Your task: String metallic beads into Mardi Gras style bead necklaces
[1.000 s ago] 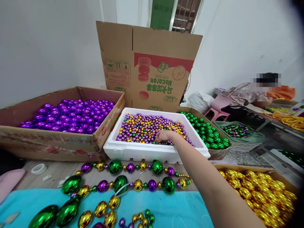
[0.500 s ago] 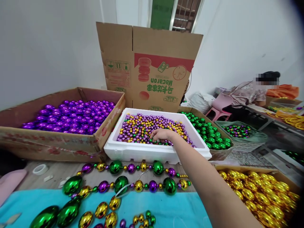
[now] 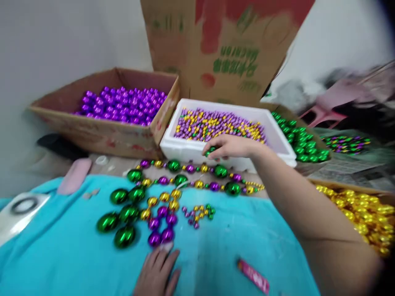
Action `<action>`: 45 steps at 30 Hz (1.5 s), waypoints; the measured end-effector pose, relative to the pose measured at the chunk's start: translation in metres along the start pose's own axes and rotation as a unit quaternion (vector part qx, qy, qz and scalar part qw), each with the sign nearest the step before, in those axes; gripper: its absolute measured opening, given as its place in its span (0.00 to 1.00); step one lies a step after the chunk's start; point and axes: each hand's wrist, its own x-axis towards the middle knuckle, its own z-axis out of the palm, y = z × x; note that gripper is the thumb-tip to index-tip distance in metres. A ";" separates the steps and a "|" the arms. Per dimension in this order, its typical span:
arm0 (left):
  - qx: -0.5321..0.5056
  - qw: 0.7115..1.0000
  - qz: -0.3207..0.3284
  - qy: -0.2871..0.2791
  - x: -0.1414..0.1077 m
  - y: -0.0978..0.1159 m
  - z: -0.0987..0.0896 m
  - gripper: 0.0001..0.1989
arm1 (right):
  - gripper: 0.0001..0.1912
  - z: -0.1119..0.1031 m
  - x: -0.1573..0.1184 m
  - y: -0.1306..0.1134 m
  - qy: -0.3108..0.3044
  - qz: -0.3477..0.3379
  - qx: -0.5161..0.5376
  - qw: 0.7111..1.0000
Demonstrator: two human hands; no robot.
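My right hand is above the near wall of a white foam box. Its fingers are curled around small shiny green beads. Inside the box lie small purple, gold and green beads. My left hand rests on a turquoise cloth, fingers stretched out. A small whitish thing shows at its fingertips, too blurred to name. Just beyond them sit purple balls, near gold balls and large green balls. A little group of small beads lies to the right.
Two rows of a beaded garland stretch across the table below the foam box. Cartons hold purple balls, green balls and gold balls. A pink wrapped stick lies on the cloth. Behind stands a cardboard flap.
The view has tilted down, bringing my left hand into sight. My right hand has come up out of the small beads toward the box's near edge, with green beads in its fingers.
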 end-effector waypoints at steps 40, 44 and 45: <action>0.001 0.994 0.088 -0.069 0.052 0.099 0.007 0.13 | 0.07 0.194 -0.164 0.076 0.151 0.082 -0.158 0.972; -0.005 0.995 0.055 -0.085 0.081 0.122 0.025 0.15 | 0.07 0.191 -0.195 0.077 0.275 0.063 -0.042 0.959; -0.018 0.994 0.042 -0.095 0.087 0.125 0.028 0.13 | 0.07 0.195 -0.202 0.078 0.310 0.056 -0.005 0.949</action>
